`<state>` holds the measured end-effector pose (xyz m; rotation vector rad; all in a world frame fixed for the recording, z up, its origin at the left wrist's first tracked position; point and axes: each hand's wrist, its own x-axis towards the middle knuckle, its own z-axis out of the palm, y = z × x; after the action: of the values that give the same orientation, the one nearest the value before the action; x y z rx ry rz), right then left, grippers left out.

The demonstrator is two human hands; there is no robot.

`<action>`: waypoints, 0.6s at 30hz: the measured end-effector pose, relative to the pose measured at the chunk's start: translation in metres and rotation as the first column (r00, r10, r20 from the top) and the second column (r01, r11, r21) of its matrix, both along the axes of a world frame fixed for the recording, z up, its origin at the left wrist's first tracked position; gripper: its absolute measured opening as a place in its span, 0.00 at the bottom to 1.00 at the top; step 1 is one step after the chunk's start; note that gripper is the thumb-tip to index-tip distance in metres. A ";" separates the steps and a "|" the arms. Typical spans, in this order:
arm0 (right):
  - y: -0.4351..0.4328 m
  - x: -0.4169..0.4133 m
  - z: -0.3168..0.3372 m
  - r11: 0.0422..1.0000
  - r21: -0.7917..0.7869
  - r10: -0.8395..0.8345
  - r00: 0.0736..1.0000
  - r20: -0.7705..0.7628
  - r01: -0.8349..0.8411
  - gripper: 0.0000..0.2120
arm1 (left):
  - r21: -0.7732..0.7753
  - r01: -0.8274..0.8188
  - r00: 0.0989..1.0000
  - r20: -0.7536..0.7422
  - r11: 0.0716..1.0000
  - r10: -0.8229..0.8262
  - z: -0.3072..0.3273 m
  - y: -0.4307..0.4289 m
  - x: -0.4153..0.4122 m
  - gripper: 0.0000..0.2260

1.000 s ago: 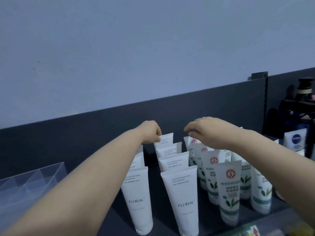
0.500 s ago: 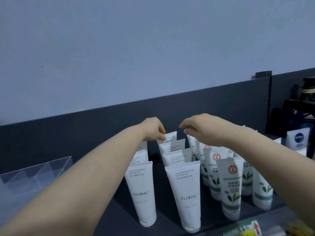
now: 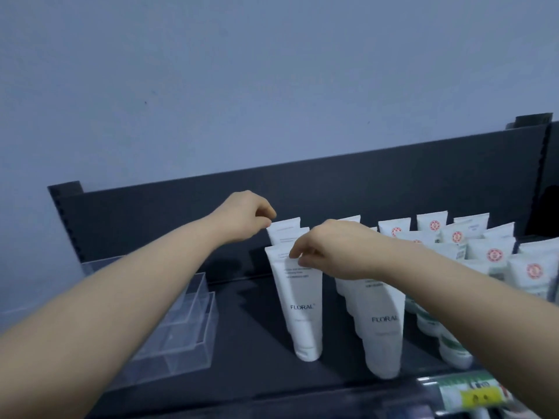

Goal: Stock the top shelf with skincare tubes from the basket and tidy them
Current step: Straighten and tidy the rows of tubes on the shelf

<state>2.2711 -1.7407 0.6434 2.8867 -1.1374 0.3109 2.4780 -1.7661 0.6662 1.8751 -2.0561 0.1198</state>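
Stocking looks mostly done, alignment pending. My left hand [image 3: 242,217] pinches the far white plastic FLORAL tube [image 3: 286,232], right hand [image 3: 332,252] the near tube [image 3: 302,303].

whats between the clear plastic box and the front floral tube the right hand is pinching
Nothing but bare dark shelf: in the head view the clear plastic box and the front FLORAL tube, pinched by the right hand, stand apart.

Right hand [image 3: 332,249] came off the red-logo tubes [image 3: 494,255], slid left, and ended up pinching the top of the front FLORAL tube [image 3: 302,297].
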 end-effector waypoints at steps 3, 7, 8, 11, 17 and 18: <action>-0.002 0.005 -0.003 1.000 0.007 -0.020 0.999 -0.025 0.020 0.14 | 0.018 0.016 0.999 -0.030 1.000 -0.015 -0.001 0.014 -0.001 0.10; -0.007 0.006 -0.008 1.000 0.004 -0.027 1.000 -0.015 0.027 0.13 | 0.017 0.027 0.999 -0.017 0.999 -0.026 0.000 0.025 -0.006 0.11; -0.007 0.005 -0.009 1.000 0.014 -0.019 1.000 -0.004 0.019 0.13 | 0.017 0.025 1.000 -0.016 1.000 -0.025 -0.001 0.025 -0.006 0.11; -0.002 0.000 -0.008 0.999 0.025 0.021 1.000 0.005 -0.021 0.13 | 0.033 0.015 1.000 -0.008 0.999 -0.015 -0.004 0.024 -0.010 0.11; 0.012 -0.007 -0.001 0.993 0.072 0.093 0.995 -0.030 -0.090 0.12 | 0.054 0.015 1.000 -0.024 0.998 -0.014 -0.010 0.024 -0.023 0.12; 0.012 -0.010 0.001 0.991 0.100 0.090 0.996 -0.010 -0.088 0.13 | 0.052 0.019 0.999 -0.045 0.998 -0.017 -0.010 0.025 -0.026 0.11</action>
<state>2.2612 -1.7285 0.6447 3.0272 -1.0532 0.2410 2.4524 -1.7414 0.6565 1.8724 -2.0647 0.0194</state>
